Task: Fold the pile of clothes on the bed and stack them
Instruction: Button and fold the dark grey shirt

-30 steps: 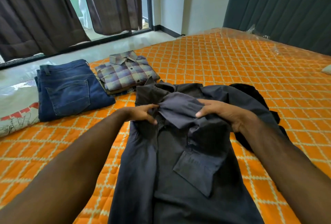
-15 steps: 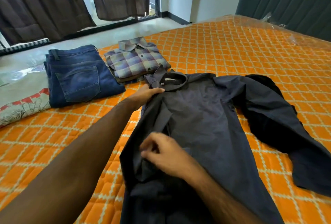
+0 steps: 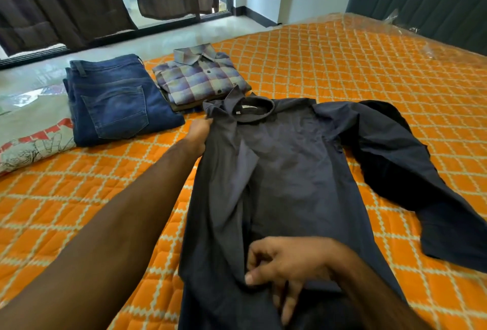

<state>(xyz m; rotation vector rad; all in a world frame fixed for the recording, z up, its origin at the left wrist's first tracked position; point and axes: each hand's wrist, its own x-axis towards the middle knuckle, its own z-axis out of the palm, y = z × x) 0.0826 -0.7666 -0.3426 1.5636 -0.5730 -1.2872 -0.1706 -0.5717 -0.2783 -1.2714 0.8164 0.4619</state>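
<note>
Head view: left hand (image 3: 198,132) fingers hidden under dark shirt (image 3: 284,171), grip unclear; right hand (image 3: 286,267) pinching its fabric

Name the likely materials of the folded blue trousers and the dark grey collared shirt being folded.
Folded blue trousers: probably denim, matte, shown by faded patches and stitched pocket seams. Dark grey collared shirt: apparently thin woven cloth, faint sheen, fine soft creases; fibre unclear.

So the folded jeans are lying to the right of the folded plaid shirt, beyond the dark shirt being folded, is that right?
Not quite: the head view shows the folded jeans lying to the left of the folded plaid shirt, not the right. Both do lie beyond the dark shirt being folded.
</note>
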